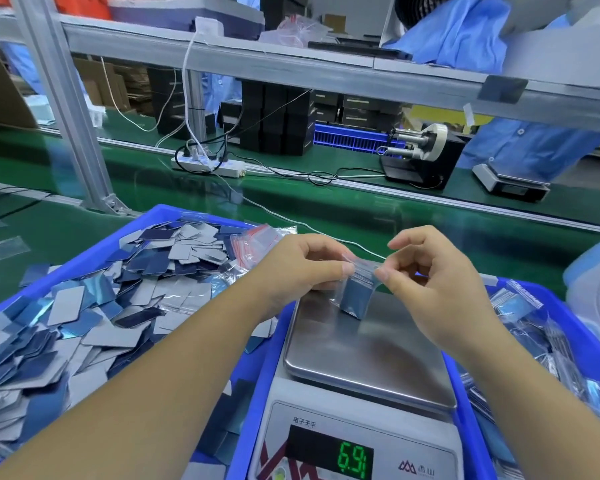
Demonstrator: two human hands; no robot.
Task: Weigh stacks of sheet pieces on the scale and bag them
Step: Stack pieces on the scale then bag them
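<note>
At the centre of the frame both hands hold 1 small clear bag (355,292) with a stack of blue sheet pieces inside. The left hand (305,268) pinches the bag's top edge from the left and the right hand (433,271) pinches it from the right, thumb and forefinger closed on the plastic. The bag's lower corner sits at or just above the steel pan of the scale (368,344); whether it touches cannot be told. The display (352,459) at the bottom centre shows green digits, cut off by the frame edge.

This stack looks weighed and bagged, with sealing the top probably the step in hand. Finished bags (520,306) lie in the blue bin at right. Much is left: the blue bin (84,252) at left holds a big heap of loose sheet pieces (94,306), with empty red-topped bags (253,242) at its far edge.
</note>
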